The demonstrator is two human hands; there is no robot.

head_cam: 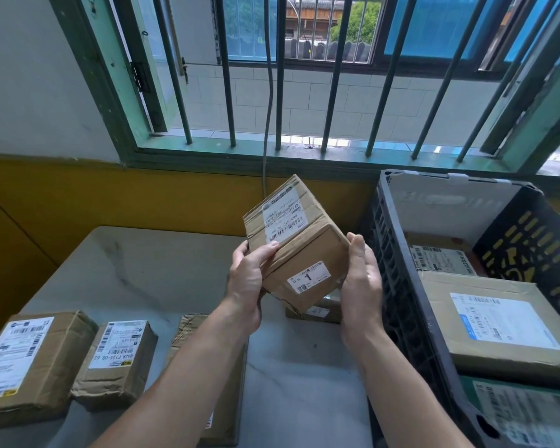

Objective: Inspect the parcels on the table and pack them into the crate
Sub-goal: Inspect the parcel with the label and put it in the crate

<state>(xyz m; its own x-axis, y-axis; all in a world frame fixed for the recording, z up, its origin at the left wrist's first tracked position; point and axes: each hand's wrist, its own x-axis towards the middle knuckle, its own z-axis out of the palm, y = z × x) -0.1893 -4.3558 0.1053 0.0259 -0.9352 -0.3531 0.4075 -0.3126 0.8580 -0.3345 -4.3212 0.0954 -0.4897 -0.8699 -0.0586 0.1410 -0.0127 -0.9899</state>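
Observation:
I hold a brown cardboard parcel [299, 245] tilted in the air above the table, its shipping label facing up and a small sticker marked "1" on its near face. My left hand [248, 279] grips its left lower corner, thumb lying on the label side. My right hand [361, 279] cups its right edge with the palm turned inward. The dark plastic crate [398, 286] stands to the right and has several labelled parcels in it, the largest [498, 321] near its middle.
On the grey table [162, 273] lie a flat parcel [23, 363] at the far left, a smaller one [117, 357] beside it, one [227, 389] under my left forearm and another [317, 310] under the held box. A barred window and yellow wall are behind.

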